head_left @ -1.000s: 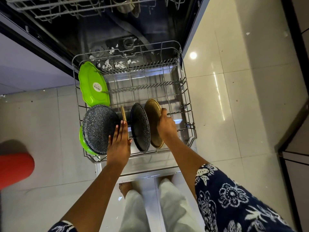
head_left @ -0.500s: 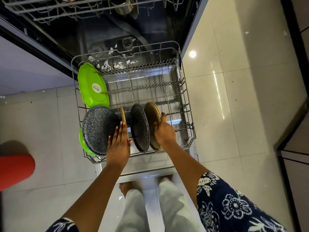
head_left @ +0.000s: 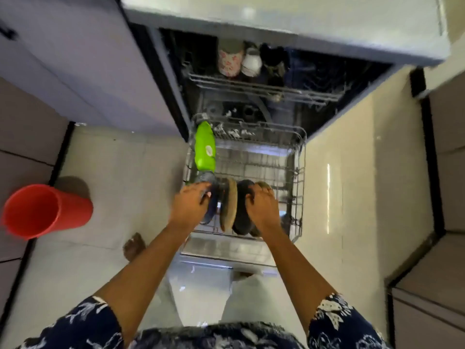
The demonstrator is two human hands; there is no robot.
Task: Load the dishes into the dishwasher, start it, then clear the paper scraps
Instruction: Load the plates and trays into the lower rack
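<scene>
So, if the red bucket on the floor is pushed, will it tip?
The bucket looks plastic and empty, so probably light. It is tall, so a push near the rim may tip it; pushed low, it would likely slide on the glossy tiles.

A tiled kitchen corner seen from above, slightly blurred.

Glossy cream floor tiles (head_left: 347,152) run down the middle and right, and a thin bright streak of reflected light (head_left: 328,197) lies on them. A pale lilac cabinet front (head_left: 75,59) fills the upper left. A light countertop (head_left: 327,18) crosses the top edge and shows a soft glare spot (head_left: 247,12). Brown-grey panels (head_left: 22,137) with black seams edge the left side, and similar panels (head_left: 450,172) edge the right. A red bucket (head_left: 42,210) stands on the floor just beside the left panels, with its shadow behind it.
</scene>
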